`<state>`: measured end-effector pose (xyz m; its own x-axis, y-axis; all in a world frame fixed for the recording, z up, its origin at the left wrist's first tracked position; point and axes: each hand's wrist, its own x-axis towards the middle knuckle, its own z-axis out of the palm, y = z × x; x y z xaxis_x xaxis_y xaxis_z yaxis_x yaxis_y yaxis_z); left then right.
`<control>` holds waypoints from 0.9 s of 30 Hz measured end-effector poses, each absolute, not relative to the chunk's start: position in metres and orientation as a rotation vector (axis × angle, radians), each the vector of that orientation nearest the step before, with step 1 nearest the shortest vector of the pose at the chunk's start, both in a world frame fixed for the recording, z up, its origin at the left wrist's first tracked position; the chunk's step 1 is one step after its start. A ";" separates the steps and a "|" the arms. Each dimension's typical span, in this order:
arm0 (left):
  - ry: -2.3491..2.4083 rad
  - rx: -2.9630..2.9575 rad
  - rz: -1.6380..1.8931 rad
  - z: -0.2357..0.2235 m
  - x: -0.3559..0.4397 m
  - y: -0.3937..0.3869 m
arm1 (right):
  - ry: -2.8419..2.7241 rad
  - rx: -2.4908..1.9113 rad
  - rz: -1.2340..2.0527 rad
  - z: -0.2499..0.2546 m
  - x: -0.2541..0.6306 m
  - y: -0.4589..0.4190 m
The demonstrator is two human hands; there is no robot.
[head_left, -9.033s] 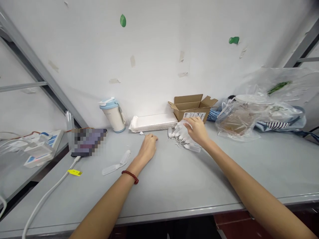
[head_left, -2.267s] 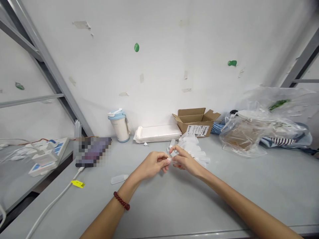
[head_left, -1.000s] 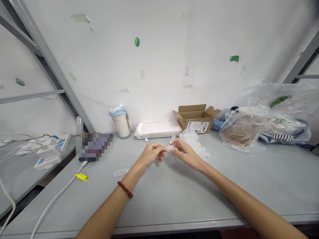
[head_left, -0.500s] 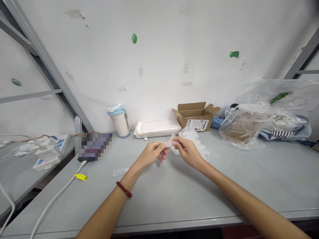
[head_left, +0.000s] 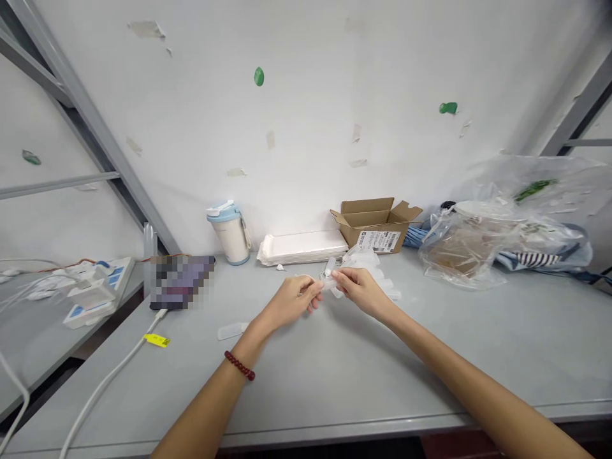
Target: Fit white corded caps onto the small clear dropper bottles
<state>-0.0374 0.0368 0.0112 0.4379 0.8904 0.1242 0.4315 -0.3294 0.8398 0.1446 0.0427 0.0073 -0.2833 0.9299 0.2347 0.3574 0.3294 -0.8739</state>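
Note:
My left hand is closed, with thumb and forefinger pinching the near end of a small translucent plastic sleeve. Opposite it, my right hand is also closed. A small white piece shows at its fingertips, just above the sleeve; its kind is too small to make out. Behind my right hand lies a pile of similar translucent sleeves, partly hidden by the fingers. One more clear sleeve rests flat on the table beside my left wrist.
Along the wall stand a cream cup with a blue lid, a stack of white flat packs and an open cardboard box. Plastic bags lie right. A blurred-out device with a white cable lies left.
The sleeve between my hands has tilted, and the small white piece now shows at my right fingertips. Both hands stay nearly in place, with the left slightly lower.

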 end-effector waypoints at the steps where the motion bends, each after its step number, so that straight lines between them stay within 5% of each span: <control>1: 1.120 1.924 0.742 0.012 -0.038 0.037 | -1.818 -1.136 0.922 0.007 0.145 0.042; 11: 1.075 1.605 0.895 0.009 -0.030 0.035 | -1.976 -1.077 0.622 0.005 0.143 0.036; 22: 1.120 1.974 1.133 0.009 -0.026 0.027 | -1.499 -0.979 1.508 0.007 0.142 0.040; 27: 1.117 2.092 1.024 0.015 -0.035 0.034 | -1.792 -1.064 1.143 0.004 0.147 0.046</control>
